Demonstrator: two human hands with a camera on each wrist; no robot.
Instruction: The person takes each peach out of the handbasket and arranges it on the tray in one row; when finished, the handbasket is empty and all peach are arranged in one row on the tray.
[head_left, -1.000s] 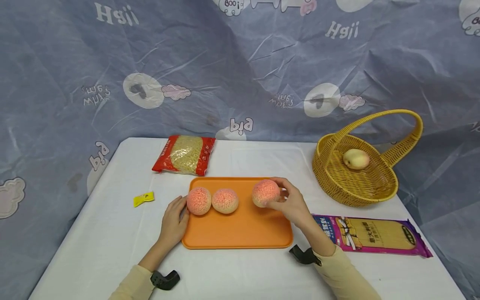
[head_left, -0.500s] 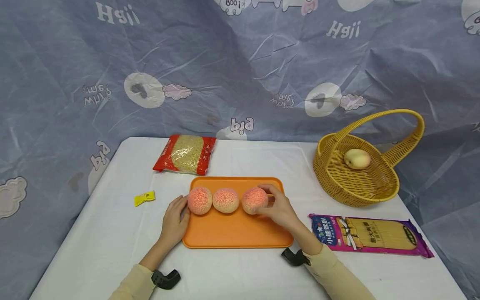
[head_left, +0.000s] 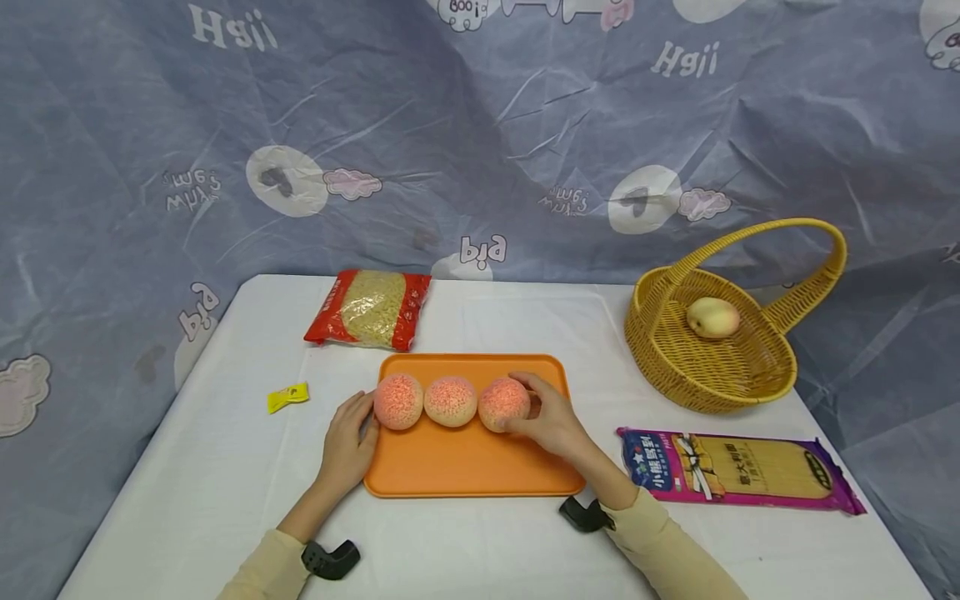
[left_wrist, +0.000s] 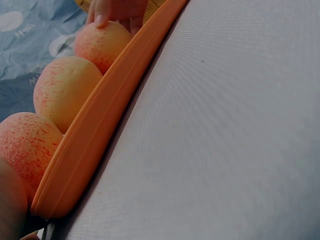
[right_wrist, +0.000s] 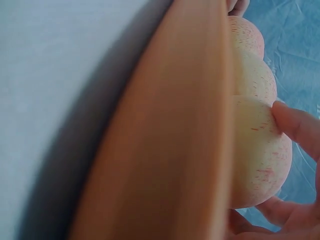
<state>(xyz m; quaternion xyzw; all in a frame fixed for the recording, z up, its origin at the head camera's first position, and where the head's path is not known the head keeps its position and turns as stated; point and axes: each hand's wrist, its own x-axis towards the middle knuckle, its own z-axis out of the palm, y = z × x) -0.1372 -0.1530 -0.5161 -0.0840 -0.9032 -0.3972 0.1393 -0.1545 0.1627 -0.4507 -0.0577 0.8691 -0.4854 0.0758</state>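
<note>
"Checking the contact first: what is held, and on which side?"

"The right peach (head_left: 499, 406) is pinched between the thumb and fingers of the right hand (head_left: 551, 423). It lies directly to that hand's left, at the end of a row of three on the orange tray (head_left: 472, 468)."

"How is the row set?"

"It is laid along the tray's long axis, nearer its far edge, with the tray set crosswise on the white table (head_left: 465, 546). The middle peach (head_left: 451, 402) appears to be touched by the left peach (head_left: 398, 402); whether it is also touched by the right one cannot be told."

"And the left hand (head_left: 348, 442)?"

"It is placed at the tray's left end, just beside the left peach, with the fingers laid close together. Whether anything is gripped there cannot be told."

"What is the spacing judged to turn on?"

"Most likely on the boundary between the right and middle peaches: any leftward push would probably be passed along the row toward the left hand."
</note>
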